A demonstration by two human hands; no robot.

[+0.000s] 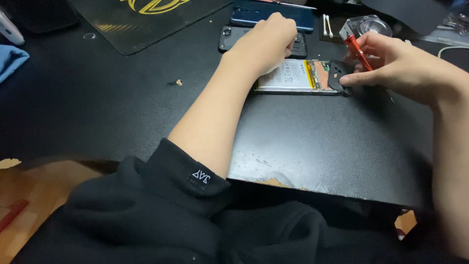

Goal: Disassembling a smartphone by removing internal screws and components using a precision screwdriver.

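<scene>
Sleeve: black fabric sleeve [161, 205] pushed up the left forearm, at 6 o'clock, nearest the camera; a small woven patch sits on the cuff.
Table: black work surface [317, 146] with a worn, chipped front edge; pale wood shows below it at 8 o'clock.
Crumb: small tan scrap [179, 82] lying alone on the table at 10 o'clock, well apart from both hands.
Opened phone: handset with its back removed [298, 78], lying flat just above centre; the pale battery and a strip of circuit board are exposed (the left end is hidden under the left hand).
Left hand: left hand [266, 41] resting on the phone's upper left part, fingers curled down and together over it; whether they pinch anything cannot be told.
Right hand: right hand [395, 63] at 2 o'clock, fingers closed around a red-handled screwdriver [358, 51], with the forefinger stretched out to touch the dark cover at the phone's right end.
Black back cover: dark shell [232, 38] just beyond the left hand, partly hidden by it.
Blue phone: dark blue handset [254, 13] at 12 o'clock, beyond the black cover.
Cotton swabs: two white-tipped sticks [326, 24] at 1 o'clock, near the blue phone.
Clear container: transparent round piece [371, 24] behind the screwdriver's top.
Mat: dark mat with a yellow design [146, 19] at 11 o'clock.
Blue cloth: folded at the left edge [10, 61], 9 o'clock.
</scene>
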